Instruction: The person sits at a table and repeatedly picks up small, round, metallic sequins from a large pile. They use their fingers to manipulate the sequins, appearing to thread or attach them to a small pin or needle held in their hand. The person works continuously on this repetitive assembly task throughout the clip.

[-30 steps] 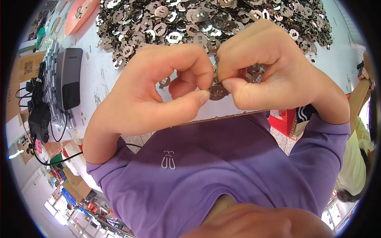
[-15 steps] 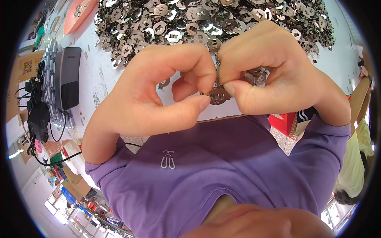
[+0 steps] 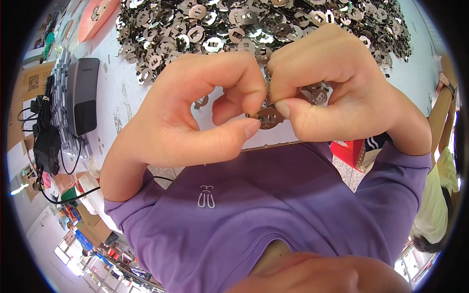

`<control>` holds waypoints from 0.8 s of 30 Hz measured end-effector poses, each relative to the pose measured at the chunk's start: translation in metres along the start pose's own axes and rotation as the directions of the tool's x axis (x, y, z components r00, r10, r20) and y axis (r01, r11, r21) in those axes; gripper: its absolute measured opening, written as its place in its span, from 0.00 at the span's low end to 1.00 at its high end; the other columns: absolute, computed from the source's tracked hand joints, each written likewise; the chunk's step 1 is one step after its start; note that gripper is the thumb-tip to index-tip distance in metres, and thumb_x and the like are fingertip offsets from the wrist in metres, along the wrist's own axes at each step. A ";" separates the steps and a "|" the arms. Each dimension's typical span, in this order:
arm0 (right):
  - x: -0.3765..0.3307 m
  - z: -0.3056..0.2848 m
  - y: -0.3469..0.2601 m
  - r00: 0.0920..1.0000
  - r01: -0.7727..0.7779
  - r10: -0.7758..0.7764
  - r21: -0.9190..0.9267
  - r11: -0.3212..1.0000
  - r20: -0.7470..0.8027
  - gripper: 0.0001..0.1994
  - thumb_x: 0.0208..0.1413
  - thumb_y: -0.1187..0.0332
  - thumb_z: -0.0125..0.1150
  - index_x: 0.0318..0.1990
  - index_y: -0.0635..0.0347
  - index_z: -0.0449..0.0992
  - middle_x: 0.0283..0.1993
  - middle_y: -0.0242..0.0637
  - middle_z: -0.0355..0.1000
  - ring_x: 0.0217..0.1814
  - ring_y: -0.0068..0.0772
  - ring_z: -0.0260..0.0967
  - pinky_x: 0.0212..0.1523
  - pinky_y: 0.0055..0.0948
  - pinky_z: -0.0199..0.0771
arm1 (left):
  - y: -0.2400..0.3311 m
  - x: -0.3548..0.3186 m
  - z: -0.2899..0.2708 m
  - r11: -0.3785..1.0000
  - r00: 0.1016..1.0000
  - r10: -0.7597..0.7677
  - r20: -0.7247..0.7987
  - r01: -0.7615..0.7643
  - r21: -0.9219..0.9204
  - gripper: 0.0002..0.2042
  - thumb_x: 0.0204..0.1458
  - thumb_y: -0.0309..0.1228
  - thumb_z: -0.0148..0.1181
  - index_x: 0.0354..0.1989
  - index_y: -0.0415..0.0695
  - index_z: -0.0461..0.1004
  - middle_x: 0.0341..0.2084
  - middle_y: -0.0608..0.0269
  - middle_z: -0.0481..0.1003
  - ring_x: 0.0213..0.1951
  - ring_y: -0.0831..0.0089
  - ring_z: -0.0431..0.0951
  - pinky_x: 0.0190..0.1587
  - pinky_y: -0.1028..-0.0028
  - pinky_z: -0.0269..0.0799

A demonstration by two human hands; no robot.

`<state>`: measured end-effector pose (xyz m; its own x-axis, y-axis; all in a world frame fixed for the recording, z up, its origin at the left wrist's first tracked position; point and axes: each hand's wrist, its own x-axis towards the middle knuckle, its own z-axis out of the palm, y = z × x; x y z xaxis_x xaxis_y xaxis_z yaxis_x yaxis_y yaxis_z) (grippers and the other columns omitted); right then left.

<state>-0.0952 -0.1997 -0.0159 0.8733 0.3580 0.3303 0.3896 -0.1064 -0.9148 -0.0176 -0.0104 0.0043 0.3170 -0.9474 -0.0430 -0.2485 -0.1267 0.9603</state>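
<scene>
A round, thin metal plate [image 3: 270,119] with rectangular cut-outs is held between my two hands, close to the table's near edge. My left hand [image 3: 166,110] pinches its left side between thumb and fingertips. My right hand [image 3: 344,63] is closed too, with thumb and fingers gripping the plate's right side. The exact contact under the fingers is partly hidden. A few loose metal plates [image 3: 320,96] of the same kind show through the gap of my right hand, and another loose plate [image 3: 200,101] through my left.
A large heap of shiny metal plates [image 3: 195,34] covers the far part of the white table [image 3: 115,93]. At left are a grey box-shaped device [image 3: 83,97], a black adapter with cables [image 3: 46,149] and a pink tray [image 3: 93,22]. A co-worker's arm [image 3: 442,97] appears at far right.
My hands and the held plate stay almost still. At the far right, the co-worker's arm has shifted slightly.
</scene>
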 end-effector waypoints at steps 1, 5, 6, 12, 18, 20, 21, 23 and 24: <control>-0.002 0.001 0.002 1.000 -0.011 0.012 0.025 1.000 -0.015 0.02 0.34 0.77 0.53 0.17 0.64 0.67 0.14 0.35 0.61 0.15 0.29 0.57 0.16 0.26 0.53 | -0.001 0.001 0.000 1.000 1.000 0.012 0.003 -0.012 0.006 0.10 0.33 0.30 0.59 0.21 0.41 0.65 0.17 0.72 0.62 0.18 0.83 0.58 0.25 0.81 0.52; 0.003 -0.001 -0.001 1.000 0.006 -0.006 0.014 1.000 0.018 0.02 0.34 0.78 0.53 0.17 0.64 0.67 0.15 0.35 0.61 0.15 0.30 0.57 0.16 0.27 0.53 | -0.003 0.000 0.002 0.999 0.999 0.042 -0.009 -0.041 0.023 0.10 0.33 0.30 0.59 0.21 0.41 0.64 0.16 0.72 0.62 0.18 0.83 0.58 0.25 0.80 0.52; 0.004 -0.002 -0.002 1.000 0.014 -0.014 0.001 1.000 0.025 0.02 0.34 0.78 0.53 0.17 0.64 0.67 0.15 0.35 0.61 0.15 0.30 0.57 0.16 0.27 0.53 | -0.002 0.000 0.002 0.999 0.999 0.036 -0.011 -0.035 0.025 0.10 0.33 0.30 0.59 0.21 0.41 0.64 0.16 0.72 0.61 0.18 0.83 0.58 0.26 0.80 0.51; 0.005 -0.001 -0.002 0.998 0.062 -0.061 -0.075 0.995 0.017 0.02 0.33 0.79 0.53 0.18 0.63 0.68 0.15 0.35 0.60 0.14 0.31 0.57 0.16 0.27 0.52 | 0.000 0.000 0.001 0.996 0.998 -0.058 -0.020 0.057 -0.064 0.10 0.33 0.30 0.57 0.21 0.41 0.64 0.15 0.71 0.60 0.19 0.82 0.57 0.26 0.80 0.52; 0.001 -0.010 0.012 0.982 0.168 -0.149 -0.185 0.968 0.114 0.02 0.31 0.79 0.53 0.18 0.63 0.68 0.15 0.35 0.60 0.14 0.31 0.57 0.16 0.27 0.52 | -0.001 0.000 0.000 0.999 1.000 0.026 0.014 -0.026 0.022 0.10 0.33 0.30 0.57 0.21 0.41 0.64 0.15 0.71 0.60 0.21 0.80 0.58 0.26 0.79 0.52; 0.005 -0.006 0.001 0.992 0.117 -0.107 -0.160 0.980 0.068 0.03 0.31 0.80 0.53 0.18 0.63 0.68 0.15 0.35 0.60 0.14 0.31 0.56 0.16 0.27 0.52 | -0.001 0.000 -0.002 0.999 1.000 0.017 0.024 -0.018 0.028 0.10 0.33 0.30 0.57 0.21 0.41 0.64 0.16 0.70 0.61 0.21 0.80 0.58 0.26 0.79 0.52; 0.007 -0.004 -0.005 0.995 0.092 -0.086 -0.147 0.985 0.045 0.03 0.31 0.80 0.53 0.18 0.63 0.68 0.15 0.35 0.60 0.14 0.31 0.56 0.16 0.28 0.52 | -0.001 0.000 -0.002 1.000 1.000 0.002 0.020 -0.003 0.023 0.09 0.33 0.30 0.57 0.21 0.41 0.64 0.16 0.70 0.61 0.21 0.80 0.58 0.26 0.79 0.52; 0.009 -0.001 -0.011 0.998 0.060 -0.059 -0.125 0.990 0.009 0.03 0.31 0.80 0.52 0.18 0.63 0.68 0.15 0.35 0.60 0.14 0.31 0.56 0.16 0.28 0.52 | 0.000 -0.001 -0.001 0.999 0.999 -0.032 0.005 0.032 0.008 0.09 0.34 0.30 0.57 0.22 0.40 0.64 0.17 0.69 0.61 0.21 0.80 0.58 0.26 0.79 0.52; 0.010 -0.001 -0.012 0.999 0.053 -0.054 -0.117 0.992 -0.006 0.03 0.31 0.80 0.52 0.18 0.63 0.68 0.15 0.35 0.60 0.15 0.32 0.56 0.16 0.28 0.52 | 0.000 -0.001 -0.001 0.999 0.999 -0.039 0.002 0.039 0.008 0.09 0.34 0.30 0.57 0.22 0.40 0.64 0.17 0.69 0.61 0.21 0.80 0.58 0.26 0.79 0.52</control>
<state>-0.0912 -0.1957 -0.0019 0.8527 0.3578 0.3806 0.4669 -0.1952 -0.8625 -0.0174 -0.0092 0.0048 0.3244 -0.9424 -0.0813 -0.2430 -0.1661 0.9557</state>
